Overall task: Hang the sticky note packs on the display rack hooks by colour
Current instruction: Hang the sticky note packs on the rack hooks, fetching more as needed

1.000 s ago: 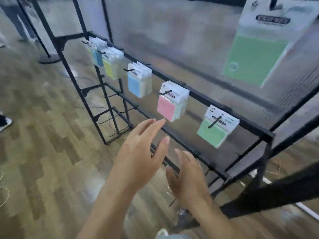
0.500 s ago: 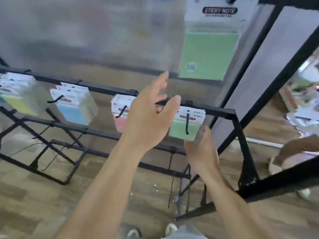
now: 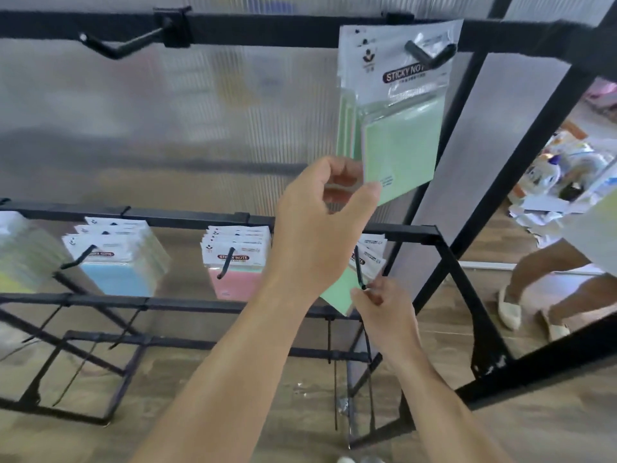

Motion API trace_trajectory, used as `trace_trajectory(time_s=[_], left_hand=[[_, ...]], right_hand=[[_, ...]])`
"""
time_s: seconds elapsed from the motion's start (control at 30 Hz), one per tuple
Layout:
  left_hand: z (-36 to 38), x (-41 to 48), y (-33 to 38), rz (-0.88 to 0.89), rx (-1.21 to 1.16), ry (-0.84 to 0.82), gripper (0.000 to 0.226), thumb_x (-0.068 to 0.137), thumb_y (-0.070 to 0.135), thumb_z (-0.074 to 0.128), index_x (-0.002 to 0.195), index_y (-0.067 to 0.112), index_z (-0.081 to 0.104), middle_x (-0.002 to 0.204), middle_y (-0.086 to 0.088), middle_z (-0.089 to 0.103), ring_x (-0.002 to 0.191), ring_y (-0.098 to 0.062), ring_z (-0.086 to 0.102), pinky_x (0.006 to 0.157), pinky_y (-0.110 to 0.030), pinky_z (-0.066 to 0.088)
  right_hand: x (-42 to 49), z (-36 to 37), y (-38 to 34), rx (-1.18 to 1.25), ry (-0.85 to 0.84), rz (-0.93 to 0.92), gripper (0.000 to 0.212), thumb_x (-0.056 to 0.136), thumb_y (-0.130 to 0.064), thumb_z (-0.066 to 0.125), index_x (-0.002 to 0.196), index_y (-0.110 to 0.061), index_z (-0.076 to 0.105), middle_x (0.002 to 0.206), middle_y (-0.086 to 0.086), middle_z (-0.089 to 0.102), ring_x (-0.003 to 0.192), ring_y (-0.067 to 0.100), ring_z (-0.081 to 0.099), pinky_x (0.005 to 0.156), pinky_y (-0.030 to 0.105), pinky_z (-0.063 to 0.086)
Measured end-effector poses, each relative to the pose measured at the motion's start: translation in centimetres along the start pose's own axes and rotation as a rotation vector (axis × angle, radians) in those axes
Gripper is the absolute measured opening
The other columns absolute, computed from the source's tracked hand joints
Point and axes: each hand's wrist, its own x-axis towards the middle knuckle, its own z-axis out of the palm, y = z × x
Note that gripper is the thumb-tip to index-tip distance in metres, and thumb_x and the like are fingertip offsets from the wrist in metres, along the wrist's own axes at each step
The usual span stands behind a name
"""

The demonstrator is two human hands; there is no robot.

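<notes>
Two black rails of the display rack (image 3: pixel 300 28) carry hooks. On the upper rail, an empty hook (image 3: pixel 127 45) sits to the left. To the right, a hook (image 3: pixel 430 55) holds the upper green packs (image 3: pixel 400 138), long axis near upright, header up, printed face toward the camera. The left hand (image 3: pixel 320 222) pinches their lower left corner between thumb and curled fingers.

On the nearer, lower rail hang yellow-green packs (image 3: pixel 16 262), blue packs (image 3: pixel 117 272), pink packs (image 3: pixel 233 272) and lower green packs (image 3: pixel 337 292), partly hidden behind the left wrist. The right hand (image 3: pixel 384 305) has its fingers curled at the tip of the lower hook (image 3: pixel 359 267); whether it grips hook or pack is unclear.

Behind is a ribbed panel (image 3: pixel 200 111). Far right are a person's legs (image 3: pixel 534 279) and floor clutter (image 3: pixel 567 162).
</notes>
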Motion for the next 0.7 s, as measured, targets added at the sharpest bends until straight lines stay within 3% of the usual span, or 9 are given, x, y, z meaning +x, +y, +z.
trace_trajectory(time_s=[0.1,0.2,0.3,0.43,0.47,0.6,0.7], left_hand=[[0.3,0.1,0.6,0.038,-0.076,-0.006,0.017,0.084,0.018,0.073,0.082,0.023,0.057,0.085,0.007,0.07,0.078,-0.006,0.065,0.072,-0.026,0.055],[0.5,0.4,1.1,0.025,-0.137,-0.048,0.023,0.084,0.012,0.073,0.087,0.021,0.051,0.093,0.003,0.072,0.086,-0.008,0.068,0.076,-0.027,0.057],[0.3,0.5,1.7,0.022,-0.18,-0.104,0.026,0.087,0.011,0.069,0.1,0.026,0.052,0.099,0.006,0.072,0.09,-0.008,0.069,0.078,-0.028,0.057],[-0.3,0.2,2.4,0.081,-0.28,-0.204,0.033,0.091,0.002,0.06,0.119,0.018,0.052,0.105,0.003,0.071,0.092,-0.009,0.068,0.073,-0.021,0.052],[-0.5,0.0,2.6,0.098,-0.298,-0.227,0.033,0.091,0.004,0.059,0.121,0.016,0.051,0.107,0.002,0.07,0.094,-0.01,0.067,0.073,-0.021,0.051],[-0.9,-0.8,2.8,0.133,-0.382,-0.286,0.037,0.086,0.007,0.058,0.119,0.021,0.049,0.109,-0.002,0.068,0.1,-0.021,0.066,0.079,-0.035,0.054],[-1.1,-1.5,3.2,0.154,-0.409,-0.315,0.043,0.085,0.005,0.058,0.122,0.025,0.047,0.106,0.003,0.068,0.101,-0.018,0.065,0.079,-0.033,0.052]], right_hand=[[-0.1,-0.1,-0.1,0.002,-0.017,-0.03,0.009,0.092,-0.027,0.062,0.087,-0.02,0.059,0.091,-0.004,0.07,0.093,0.009,0.065,0.049,0.008,0.041],[-0.3,-0.2,-0.1,0.049,-0.049,-0.044,0.005,0.095,-0.027,0.058,0.093,-0.023,0.056,0.098,-0.01,0.068,0.095,0.005,0.062,0.056,0.013,0.047],[-0.8,-0.4,0.2,0.172,-0.079,-0.044,0.004,0.097,-0.025,0.055,0.1,-0.027,0.055,0.102,-0.013,0.067,0.101,0.006,0.062,0.074,0.031,0.059],[-1.9,-1.0,-0.1,0.258,-0.126,-0.071,0.011,0.097,-0.02,0.057,0.097,-0.027,0.064,0.096,-0.003,0.072,0.097,0.018,0.067,0.079,0.046,0.057],[-2.3,-1.2,-0.3,0.289,-0.144,-0.083,0.012,0.097,-0.019,0.056,0.097,-0.024,0.066,0.095,-0.001,0.072,0.095,0.02,0.068,0.077,0.047,0.056],[-3.7,-1.9,-0.9,0.426,-0.164,-0.119,0.014,0.097,-0.015,0.054,0.099,-0.014,0.068,0.091,-0.003,0.074,0.087,0.016,0.07,0.061,0.027,0.051],[-4.6,-2.2,-1.3,0.5,-0.132,-0.1,0.015,0.096,-0.012,0.055,0.095,-0.014,0.07,0.087,-0.003,0.075,0.078,0.013,0.071,0.056,0.021,0.05]])
